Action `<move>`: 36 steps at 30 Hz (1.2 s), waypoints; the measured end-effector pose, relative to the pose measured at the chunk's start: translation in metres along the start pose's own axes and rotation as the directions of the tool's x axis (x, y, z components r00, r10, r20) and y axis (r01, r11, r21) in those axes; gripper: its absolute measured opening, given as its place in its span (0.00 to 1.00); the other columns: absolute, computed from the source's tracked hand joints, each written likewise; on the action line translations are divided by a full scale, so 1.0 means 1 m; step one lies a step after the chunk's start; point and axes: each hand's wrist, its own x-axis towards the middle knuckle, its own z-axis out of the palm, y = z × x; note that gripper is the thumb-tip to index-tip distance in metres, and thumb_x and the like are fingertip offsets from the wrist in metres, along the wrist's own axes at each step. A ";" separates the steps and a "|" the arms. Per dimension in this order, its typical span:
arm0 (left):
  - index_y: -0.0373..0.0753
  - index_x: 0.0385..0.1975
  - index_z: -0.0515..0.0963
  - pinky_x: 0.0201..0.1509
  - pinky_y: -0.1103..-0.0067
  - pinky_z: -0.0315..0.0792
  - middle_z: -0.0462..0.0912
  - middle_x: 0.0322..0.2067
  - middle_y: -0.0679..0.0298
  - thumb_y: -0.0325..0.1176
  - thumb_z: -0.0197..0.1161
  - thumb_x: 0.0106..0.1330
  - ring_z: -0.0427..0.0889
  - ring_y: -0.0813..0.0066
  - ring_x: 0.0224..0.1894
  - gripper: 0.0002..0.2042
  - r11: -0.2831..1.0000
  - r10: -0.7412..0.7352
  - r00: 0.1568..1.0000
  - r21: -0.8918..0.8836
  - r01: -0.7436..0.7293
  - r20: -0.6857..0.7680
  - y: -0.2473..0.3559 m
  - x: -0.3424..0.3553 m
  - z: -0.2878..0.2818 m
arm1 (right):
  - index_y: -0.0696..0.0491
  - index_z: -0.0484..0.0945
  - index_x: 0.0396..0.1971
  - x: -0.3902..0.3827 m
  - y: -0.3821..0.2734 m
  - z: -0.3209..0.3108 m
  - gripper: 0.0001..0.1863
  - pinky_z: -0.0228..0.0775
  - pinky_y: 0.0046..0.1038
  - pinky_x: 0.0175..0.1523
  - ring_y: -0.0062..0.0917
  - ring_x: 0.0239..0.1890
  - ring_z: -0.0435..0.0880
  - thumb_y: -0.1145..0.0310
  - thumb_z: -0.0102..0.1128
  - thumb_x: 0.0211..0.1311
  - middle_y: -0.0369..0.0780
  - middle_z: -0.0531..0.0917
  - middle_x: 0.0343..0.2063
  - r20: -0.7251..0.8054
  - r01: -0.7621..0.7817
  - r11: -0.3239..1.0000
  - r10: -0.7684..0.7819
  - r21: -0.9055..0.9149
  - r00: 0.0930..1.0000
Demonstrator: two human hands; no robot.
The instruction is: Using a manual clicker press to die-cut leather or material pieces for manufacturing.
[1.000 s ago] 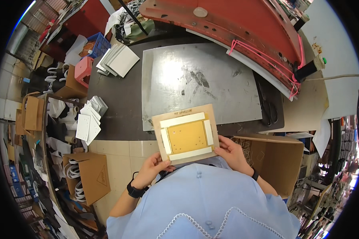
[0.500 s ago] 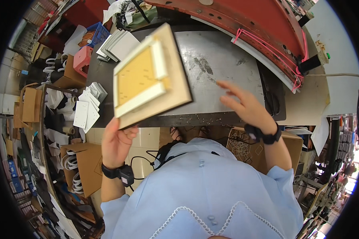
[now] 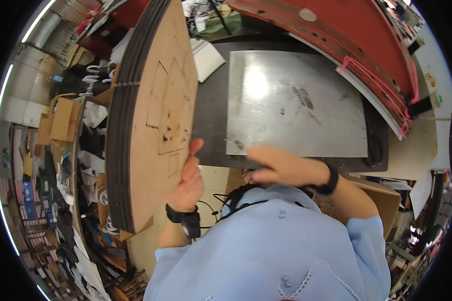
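A wooden board (image 3: pixel 150 125) with dark edge, drawn rectangles and small holes stands nearly vertical at the left, close to the camera. My left hand (image 3: pixel 188 175) grips its lower right edge, with part of the fingers behind it. My right hand (image 3: pixel 281 168) hangs blurred off the board near the work surface's front edge, fingers apart and holding nothing that I can see. Beyond it lies a scratched metal plate (image 3: pixel 316 130) on a dark table (image 3: pixel 211 125). White cards (image 3: pixel 208 60) lie at the back left, partly hidden by the board.
A red machine body (image 3: pixel 336 25) with pink cords (image 3: pixel 366 75) spans the back right. A cardboard box (image 3: pixel 381 195) stands below the table at the right. Crowded shelving (image 3: pixel 35 190) and cartons (image 3: pixel 65 118) line the left side, and dark cables (image 3: pixel 216 210) hang below.
The board has swung up and left, turning from its yellow framed face to its back. My right hand let go of it and moved toward the middle. The view has shifted.
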 end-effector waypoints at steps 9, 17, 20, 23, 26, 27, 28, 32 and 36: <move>0.21 0.69 0.48 0.27 0.81 0.69 0.71 0.30 0.55 0.37 0.39 0.78 0.72 0.72 0.24 0.28 0.996 -0.050 0.997 -0.066 0.054 0.065 0.006 0.009 -0.004 | 0.60 0.71 0.59 -0.015 -0.001 0.007 0.28 0.63 0.38 0.66 0.43 0.62 0.71 0.67 0.64 0.60 0.50 0.72 0.61 0.018 0.012 1.000 -0.013 0.009 1.000; 0.22 0.67 0.54 0.29 0.85 0.66 0.73 0.37 0.54 0.37 0.41 0.77 0.67 0.78 0.26 0.26 0.990 -0.072 0.990 -0.130 0.057 -0.119 -0.016 0.017 -0.012 | 0.58 0.57 0.70 0.014 -0.088 -0.038 0.36 0.49 0.36 0.73 0.39 0.73 0.56 0.76 0.59 0.62 0.50 0.59 0.70 -0.606 0.397 0.913 -0.263 0.096 0.750; 0.24 0.67 0.56 0.30 0.85 0.67 0.74 0.46 0.51 0.35 0.40 0.77 0.68 0.77 0.29 0.25 0.993 0.005 0.977 -0.114 -0.030 -0.214 -0.026 0.019 -0.011 | 0.59 0.52 0.72 0.036 -0.098 -0.029 0.39 0.46 0.37 0.74 0.40 0.75 0.51 0.77 0.58 0.61 0.50 0.53 0.72 -0.662 0.479 0.876 -0.326 0.056 0.674; 0.26 0.68 0.55 0.31 0.85 0.68 0.71 0.55 0.46 0.33 0.41 0.77 0.69 0.76 0.32 0.24 0.997 0.044 0.969 -0.050 -0.057 -0.242 -0.028 0.013 -0.017 | 0.59 0.55 0.71 0.040 -0.102 -0.013 0.38 0.50 0.36 0.73 0.41 0.73 0.55 0.80 0.56 0.59 0.50 0.56 0.71 -0.624 0.532 0.846 -0.392 0.045 0.676; 0.26 0.68 0.56 0.32 0.85 0.69 0.67 0.61 0.45 0.32 0.40 0.76 0.69 0.74 0.35 0.23 0.998 0.052 0.985 -0.010 -0.054 -0.165 -0.023 0.007 -0.019 | 0.59 0.59 0.69 0.025 -0.079 -0.007 0.36 0.57 0.35 0.69 0.42 0.69 0.62 0.82 0.54 0.57 0.50 0.59 0.70 -0.445 0.523 0.850 -0.496 -0.071 0.746; 0.26 0.67 0.56 0.33 0.85 0.69 0.66 0.62 0.45 0.31 0.40 0.76 0.69 0.74 0.36 0.23 0.999 0.044 0.992 -0.018 -0.047 -0.120 -0.021 0.006 -0.019 | 0.58 0.61 0.68 0.021 -0.073 -0.007 0.36 0.62 0.36 0.66 0.44 0.66 0.66 0.83 0.54 0.56 0.49 0.61 0.69 -0.449 0.519 0.846 -0.512 -0.117 0.733; 0.26 0.67 0.56 0.33 0.85 0.69 0.66 0.62 0.45 0.31 0.40 0.76 0.69 0.74 0.36 0.23 0.998 0.026 0.998 -0.058 -0.029 -0.054 -0.020 0.010 -0.019 | 0.58 0.63 0.66 0.019 -0.071 -0.007 0.35 0.66 0.36 0.63 0.46 0.63 0.70 0.84 0.54 0.54 0.49 0.62 0.68 -0.451 0.515 0.841 -0.528 -0.163 0.719; 0.26 0.66 0.58 0.34 0.84 0.70 0.65 0.63 0.46 0.29 0.40 0.75 0.68 0.74 0.35 0.22 0.995 0.090 0.964 0.064 -0.077 -0.249 -0.029 0.007 -0.012 | 0.60 0.60 0.68 0.025 -0.108 -0.027 0.36 0.65 0.35 0.65 0.45 0.67 0.66 0.83 0.56 0.56 0.52 0.60 0.69 -0.666 0.513 0.852 -0.444 -0.105 0.600; 0.27 0.67 0.58 0.33 0.86 0.69 0.69 0.58 0.48 0.31 0.40 0.76 0.68 0.77 0.31 0.22 0.998 0.037 0.979 -0.035 -0.044 -0.199 -0.032 0.001 -0.015 | 0.61 0.60 0.68 0.025 -0.088 -0.003 0.35 0.67 0.35 0.64 0.45 0.67 0.66 0.83 0.55 0.57 0.51 0.59 0.69 -0.467 0.578 0.808 -0.557 -0.113 0.687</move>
